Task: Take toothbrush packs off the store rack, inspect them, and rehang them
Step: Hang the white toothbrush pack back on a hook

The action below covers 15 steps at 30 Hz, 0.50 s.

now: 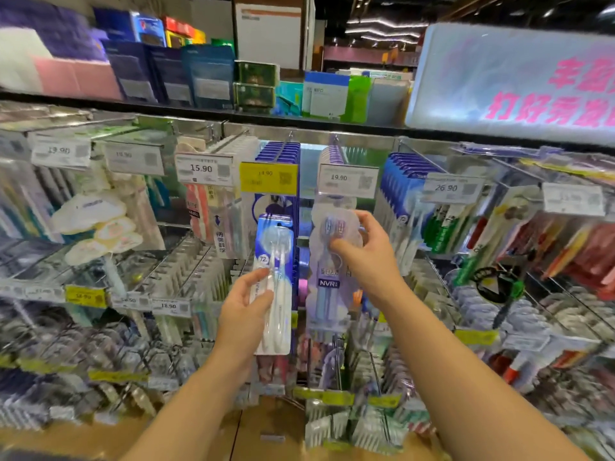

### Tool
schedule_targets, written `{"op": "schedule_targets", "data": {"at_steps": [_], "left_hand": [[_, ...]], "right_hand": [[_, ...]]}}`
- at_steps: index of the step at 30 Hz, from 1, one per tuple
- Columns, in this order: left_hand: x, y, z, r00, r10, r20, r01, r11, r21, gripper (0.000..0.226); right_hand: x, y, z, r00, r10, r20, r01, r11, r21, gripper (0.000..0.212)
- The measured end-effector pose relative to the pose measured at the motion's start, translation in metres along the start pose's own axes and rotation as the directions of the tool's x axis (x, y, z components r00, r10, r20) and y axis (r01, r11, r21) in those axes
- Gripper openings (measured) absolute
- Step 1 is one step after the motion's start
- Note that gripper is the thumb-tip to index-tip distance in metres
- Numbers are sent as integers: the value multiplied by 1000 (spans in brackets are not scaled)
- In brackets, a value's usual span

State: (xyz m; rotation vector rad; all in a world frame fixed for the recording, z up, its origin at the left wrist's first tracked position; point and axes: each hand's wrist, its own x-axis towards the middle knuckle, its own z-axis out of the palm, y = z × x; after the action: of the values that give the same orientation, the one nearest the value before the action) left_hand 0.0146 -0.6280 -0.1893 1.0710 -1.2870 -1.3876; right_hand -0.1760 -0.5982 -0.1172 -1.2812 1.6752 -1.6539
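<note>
My left hand (pixel 244 306) holds a blue-backed toothbrush pack (pixel 278 261) with white brushes, upright in front of the rack, thumb across its front. My right hand (pixel 367 251) pinches the upper part of a clear pack (pixel 327 277) marked NVR, holding a blue and a pink brush. That pack sits below the 19.90 price tag (pixel 347 179), at the front of its peg; whether it still hangs on the peg I cannot tell. Behind the left pack hangs a row of the same blue packs (pixel 279 151) under a yellow 14.90 tag (pixel 269 178).
Pegs full of toothbrush packs fill the rack on both sides and below, each with a price tag, such as 15.90 (pixel 201 168) and 26.90 (pixel 446 188). A shelf of boxed goods (pixel 206 78) runs above. A pale sign with pink lettering (pixel 519 84) juts out at upper right.
</note>
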Motion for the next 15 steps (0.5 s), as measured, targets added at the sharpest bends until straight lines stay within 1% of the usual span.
{"op": "schedule_targets", "data": {"at_steps": [3, 5, 6, 7, 8, 13, 15], "left_hand": [[4, 2, 3, 1000, -3, 1, 3, 1000, -8, 34], [7, 3, 5, 1000, -13, 3, 13, 1000, -13, 32], [9, 4, 5, 1000, -18, -1, 18, 1000, -22, 32], [10, 4, 5, 1000, -19, -1, 19, 999, -32, 33], [12, 4, 5, 1000, -21, -7, 21, 999, -42, 33], [18, 8, 5, 1000, 10, -6, -11, 999, -33, 35], [21, 8, 7, 1000, 6, 5, -6, 999, -44, 37]], "right_hand": [[12, 3, 0, 999, -32, -26, 33, 998, 46, 39], [23, 9, 1, 999, -31, -30, 33, 998, 57, 54], [27, 8, 2, 999, -41, -15, 42, 997, 69, 53], [30, 7, 2, 999, -54, -8, 54, 995, 78, 45], [34, 6, 2, 998, -58, -4, 58, 995, 82, 42], [52, 12, 3, 996, -94, -10, 94, 994, 62, 40], [56, 15, 5, 997, -74, -12, 74, 994, 82, 39]]}}
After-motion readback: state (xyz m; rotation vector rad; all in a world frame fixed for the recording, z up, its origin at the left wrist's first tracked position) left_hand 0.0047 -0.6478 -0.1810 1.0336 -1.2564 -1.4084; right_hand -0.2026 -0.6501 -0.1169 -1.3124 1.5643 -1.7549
